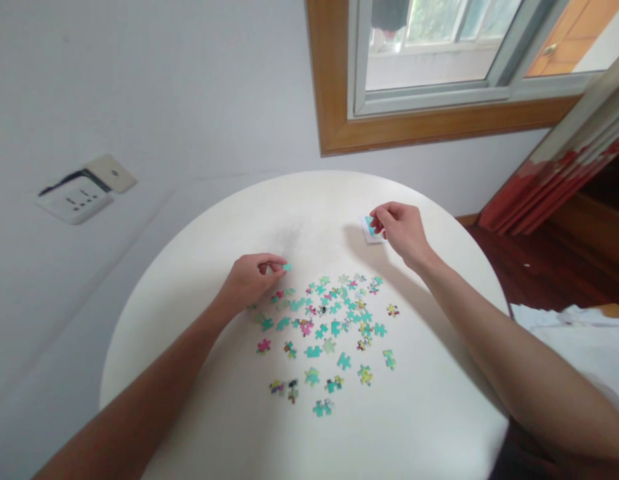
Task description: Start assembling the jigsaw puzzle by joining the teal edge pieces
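Note:
Several loose jigsaw pieces (329, 327), mostly teal with some pink and yellow, lie scattered on a round white table (249, 213). My left hand (249, 279) is at the upper left edge of the scatter, fingers pinched on one small teal puzzle piece (287, 267). My right hand (400, 228) rests farther back on the right, fingers closed on a small joined bit of puzzle (370, 229) with a white border and teal inside, which lies on the tabletop.
A white wall with a power socket plate (79, 197) stands to the left. A wood-framed window (439, 67) is behind the table. Red and cream curtain (559, 180) hangs at the right, over a dark wooden floor. White cloth (579, 340) lies at the right edge.

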Demonstrator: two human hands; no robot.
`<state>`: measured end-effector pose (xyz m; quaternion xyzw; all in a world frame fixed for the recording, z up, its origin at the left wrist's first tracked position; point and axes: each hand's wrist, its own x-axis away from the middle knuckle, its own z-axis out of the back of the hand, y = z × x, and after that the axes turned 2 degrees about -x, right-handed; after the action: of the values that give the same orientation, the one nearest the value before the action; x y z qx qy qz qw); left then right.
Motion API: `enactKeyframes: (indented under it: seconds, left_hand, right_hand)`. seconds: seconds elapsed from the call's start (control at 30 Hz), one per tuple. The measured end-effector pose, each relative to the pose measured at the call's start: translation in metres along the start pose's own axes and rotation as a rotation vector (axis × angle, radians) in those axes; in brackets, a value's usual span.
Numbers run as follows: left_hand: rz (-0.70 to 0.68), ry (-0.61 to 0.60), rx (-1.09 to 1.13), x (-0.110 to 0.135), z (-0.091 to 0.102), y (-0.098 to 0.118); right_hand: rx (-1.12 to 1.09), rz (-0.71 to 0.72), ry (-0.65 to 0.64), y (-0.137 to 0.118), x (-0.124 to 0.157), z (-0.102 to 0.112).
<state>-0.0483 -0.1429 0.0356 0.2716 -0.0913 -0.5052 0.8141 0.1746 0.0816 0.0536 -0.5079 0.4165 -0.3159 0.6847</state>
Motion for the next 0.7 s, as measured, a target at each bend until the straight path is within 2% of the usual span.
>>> enactKeyframes:
  seconds: [0.17,0.4,0.57,0.7]
  left_hand:
    - [0.018,-0.052,-0.021,-0.001,0.001,-0.002]
    - [0.032,-0.056,-0.065,-0.004,0.021,-0.009]
    - [0.017,-0.192,-0.067,-0.002,0.036,-0.015]
    - [0.018,-0.331,-0.133,0.002,0.054,-0.021]
  right_hand:
    - [0.023,-0.010,-0.022,-0.001,0.001,-0.001]
    - [0.039,0.001,-0.043,0.000,0.001,-0.001]
    - [0.050,0.015,-0.060,0.002,0.001,-0.001]
    - [0.055,0.020,-0.073,0.000,0.003,-0.002]
